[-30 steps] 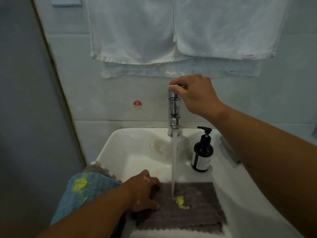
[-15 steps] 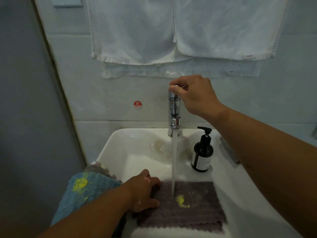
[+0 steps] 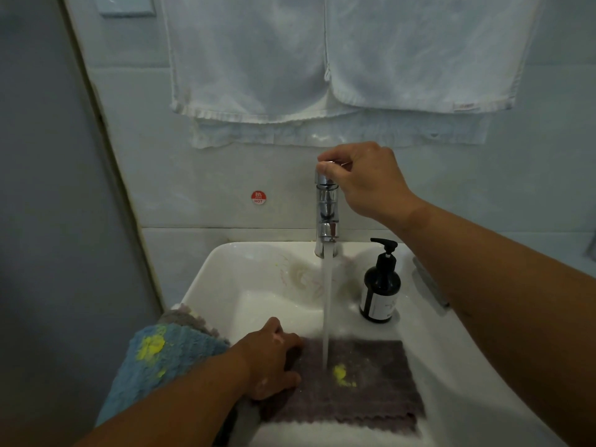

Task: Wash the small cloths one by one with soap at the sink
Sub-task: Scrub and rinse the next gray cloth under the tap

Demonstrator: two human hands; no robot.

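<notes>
A grey-purple cloth (image 3: pixel 364 391) with a yellow stain lies flat in the white sink (image 3: pixel 225 269), under the running water stream. My left hand (image 3: pixel 271 359) grips the cloth's left edge. My right hand (image 3: pixel 361 179) pinches the knob on top of the chrome faucet (image 3: pixel 326 217). A blue cloth (image 3: pixel 161 359) with yellow stains hangs over the sink's left rim, on top of another grey cloth (image 3: pixel 180 312). A black soap pump bottle (image 3: pixel 380 285) stands on the sink's right side.
White towels (image 3: pixel 322 59) hang on the wall above the faucet. A red "hot" sticker (image 3: pixel 258 197) is on the tile left of the faucet. A grey wall runs along the left side.
Almost nothing differs. Water keeps running onto the cloth, and both hands stay where they were.
</notes>
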